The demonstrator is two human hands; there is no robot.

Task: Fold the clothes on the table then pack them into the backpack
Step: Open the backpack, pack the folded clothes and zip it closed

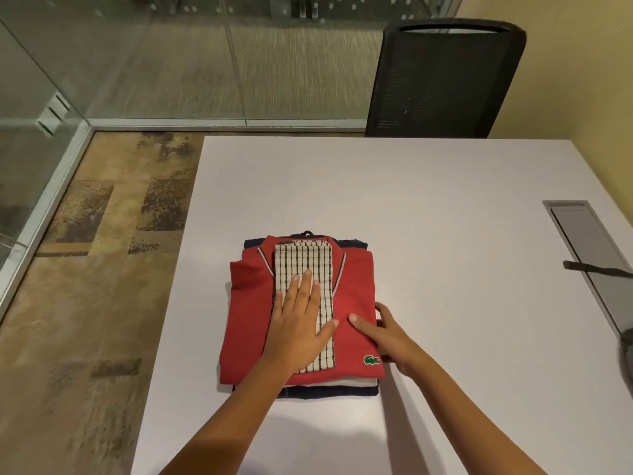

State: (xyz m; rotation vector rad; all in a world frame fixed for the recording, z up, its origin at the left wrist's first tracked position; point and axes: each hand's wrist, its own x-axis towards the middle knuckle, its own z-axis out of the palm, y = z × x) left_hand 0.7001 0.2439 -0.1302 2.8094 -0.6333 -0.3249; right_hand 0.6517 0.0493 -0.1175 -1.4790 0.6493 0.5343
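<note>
**Pressing the folded stack, both hands on top**

Pressing flat: the left hand's fingers (310, 286) lie straight and slightly spread, tips on the checked cloth (305, 269), thumb splayed out to the right across its lower part. Nothing gripped; palm down. The left hand (301, 323) covers the cloth's left edge and part of the red polo shirt (246, 323) beneath. Forearm runs back toward the near edge of the table (445, 207), angling down and left.

Right hand (387, 334): thumb lies on top of the red polo, pointing left toward the other thumb, the two tips near but apart. The remaining fingers curl round the stack's right edge, by the white layer (359, 382); how far under they reach cannot be told. A pinch on the edge of the pile. Forearm trails off down and right.

The stack: checked cloth uppermost, a narrow folded strip lying lengthwise along the middle of the polo. Polo folded, collar at the far end, green crocodile logo (371, 360) at the near right corner, just beside the right wrist. Under it a thin white layer, then a dark navy garment (329, 392) showing at near and far edges. Pile sits left of the table's centre, toward the near side.

Further out: a cable hatch (582, 241) set in the table at right, a dark strap (596, 269) lying across it. Black mesh chair (445, 80) beyond the far edge. Glass wall (137, 63) at left and behind; patterned carpet (102, 234) below.
</note>
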